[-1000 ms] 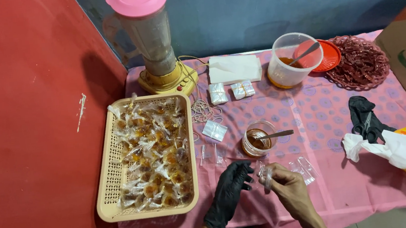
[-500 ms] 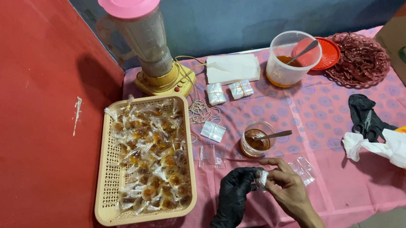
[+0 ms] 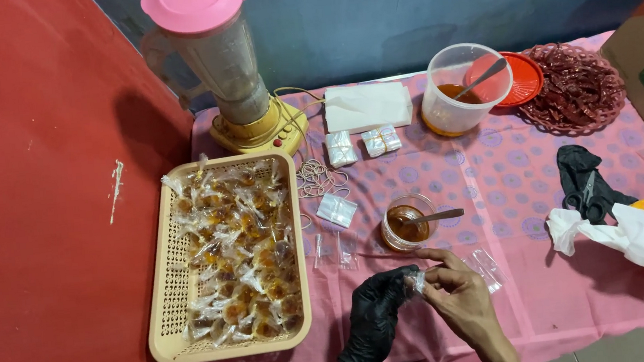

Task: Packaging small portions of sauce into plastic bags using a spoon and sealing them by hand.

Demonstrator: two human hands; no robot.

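At the left, a beige woven-plastic basket [image 3: 163, 314] lay on the tabletop [image 3: 509, 163], which was draped in a pink cloth with round purple dots. The basket was heaped with small clear pouches [image 3: 238, 252], crinkled and glossy, each showing a brownish filling. Behind it stood a blender [image 3: 229, 72] with a cloudy jug, a pink lid and a yellow base. Loose rubber bands [image 3: 315, 178] and flat clear packets [image 3: 336, 209] lay just beside the basket. Near the front edge, the left hand [image 3: 375, 321], in a matte black glove, and the bare right hand [image 3: 459, 298] met over a small clear plastic pouch [image 3: 416, 280]; each grip was pinched shut on it, holding it just above the cloth. Just behind the hands sat a small round glass bowl [image 3: 408, 224] of dark brown sauce with a metal spoon [image 3: 439, 214] resting in it. Farther right were a translucent tub [image 3: 463, 92], a red lid [image 3: 517, 79], a dark red lacy plate [image 3: 573, 86], and black-handled scissors [image 3: 587, 195].
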